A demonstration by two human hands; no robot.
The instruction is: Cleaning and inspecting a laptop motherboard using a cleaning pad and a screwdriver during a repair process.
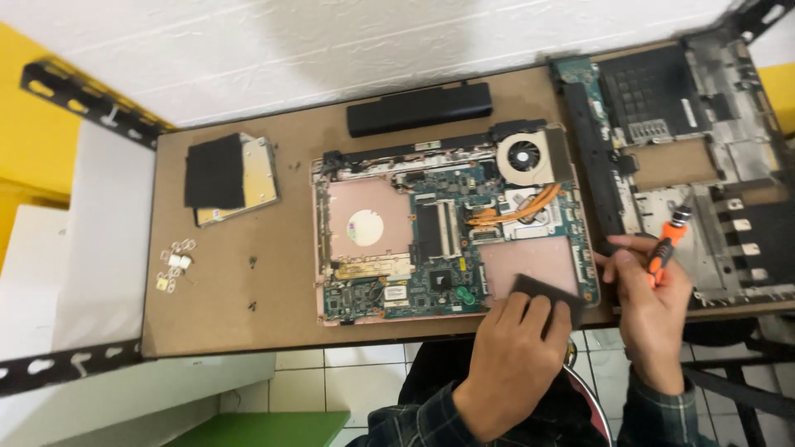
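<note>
Laptop [451, 236] lies opened on table [240, 314], board exposed.
Left hand [513, 356] rests fingers flat on black pad [546, 291] at its front right corner; right hand [650, 302] grips orange screwdriver [669, 244] beside it.

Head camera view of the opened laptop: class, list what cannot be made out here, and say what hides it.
- Dark flat piece, head view: its near part lies under the left hand.
- Screwdriver: the lower handle sits inside the right hand, and the tip is too small to tell.
- Laptop casing: cut off by the right edge.
- Small metal parts: too small to identify.
- Motherboard chips: markings blurred.
</note>
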